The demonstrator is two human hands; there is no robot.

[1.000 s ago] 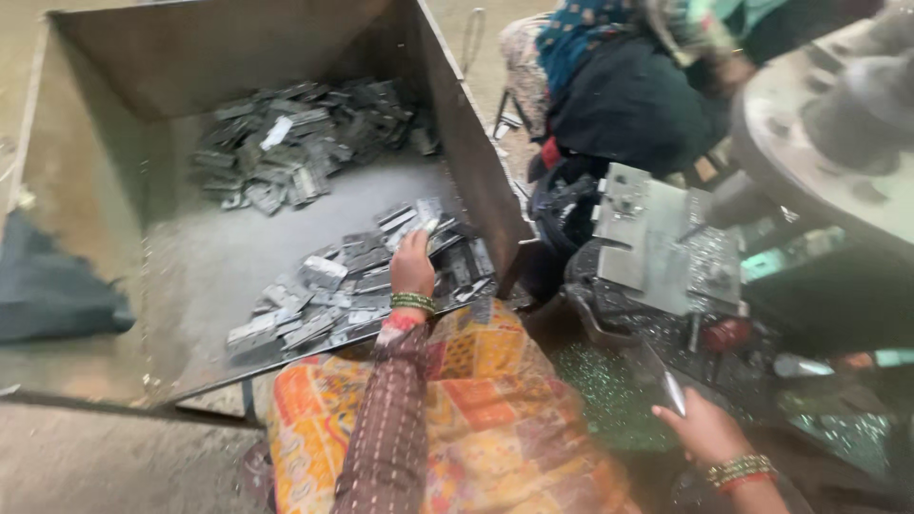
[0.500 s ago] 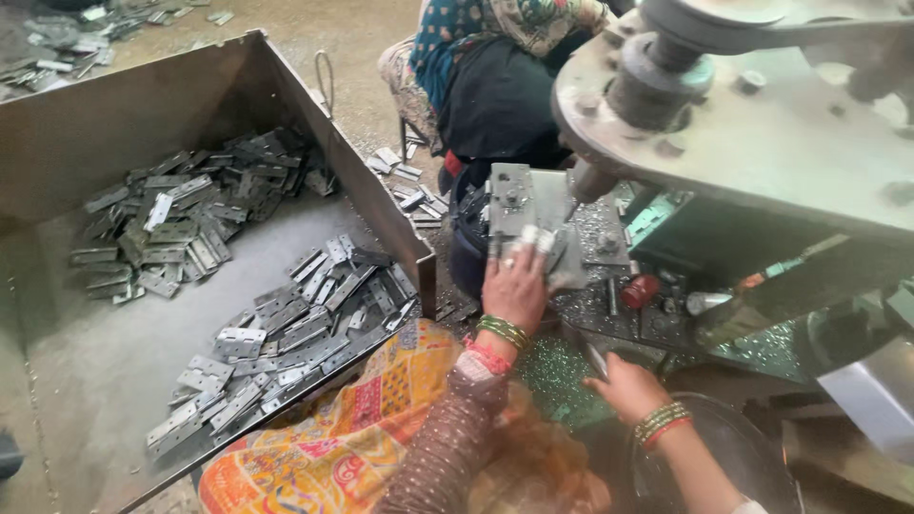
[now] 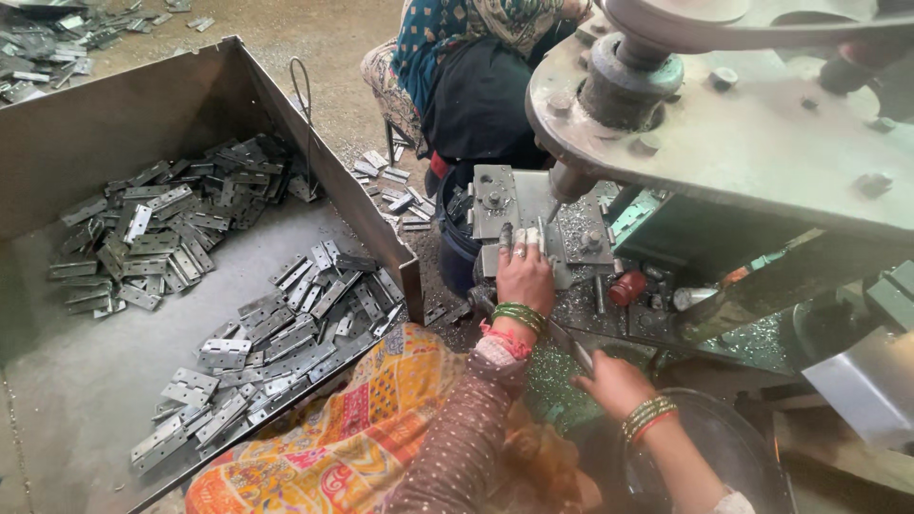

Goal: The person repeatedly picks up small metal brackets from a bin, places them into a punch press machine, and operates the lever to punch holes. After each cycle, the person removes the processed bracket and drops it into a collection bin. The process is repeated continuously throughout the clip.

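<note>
Our left hand (image 3: 524, 271) presses a metal plate (image 3: 528, 240) flat, fingers together, on the press bed (image 3: 586, 238) under it. Our right hand (image 3: 614, 381) lies low nearby; we cannot tell its grip.

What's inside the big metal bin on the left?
The bin holds two loose heaps of flat metal plates: one at the back, one nearer the front. Bare floor shows between them. The plates underneath are covered, and the nearest corner is hidden by patterned cloth.

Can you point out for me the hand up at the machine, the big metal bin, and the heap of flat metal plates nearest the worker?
left hand (image 3: 524, 276), head view, on the back of the hand.
metal bin (image 3: 328, 176), head view, on its bare right wall.
near pile of hinge plates (image 3: 286, 347), head view, middle of the heap.
</note>
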